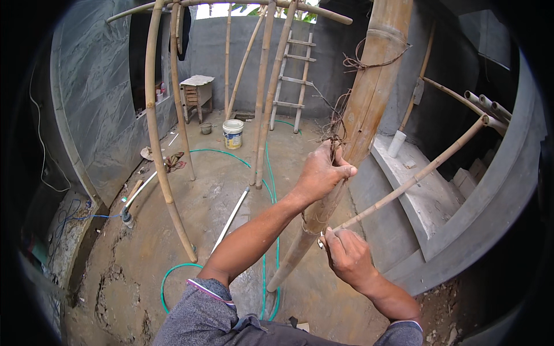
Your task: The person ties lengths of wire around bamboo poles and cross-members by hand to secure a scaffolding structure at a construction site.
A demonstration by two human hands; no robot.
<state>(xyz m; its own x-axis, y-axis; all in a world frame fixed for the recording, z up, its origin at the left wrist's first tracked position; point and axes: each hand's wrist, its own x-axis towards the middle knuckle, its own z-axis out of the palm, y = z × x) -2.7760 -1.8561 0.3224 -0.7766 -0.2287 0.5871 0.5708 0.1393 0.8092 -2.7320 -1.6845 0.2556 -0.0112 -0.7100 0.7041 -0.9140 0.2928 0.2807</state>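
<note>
A thick bamboo pole [369, 98] leans in front of me, with rusty brown tie wire [360, 66] wrapped round it in several places. My left hand [324, 172] is closed in a pinch on a tangle of this wire against the pole. Lower down, my right hand [348, 258] is closed with thumb and fingertips together beside a wire loop [311, 232] on the pole. A small whitish bit shows at its fingertips, too small to name. Just above the right hand, a thinner bamboo pole [412, 180] runs up to the right.
Several upright bamboo poles [156, 115] stand to the left. A ladder [295, 78] leans on the back wall near a white bucket [233, 134]. Green hose [222, 152] and a white pipe [231, 219] lie on the wet floor. A concrete ledge [415, 190] is at right.
</note>
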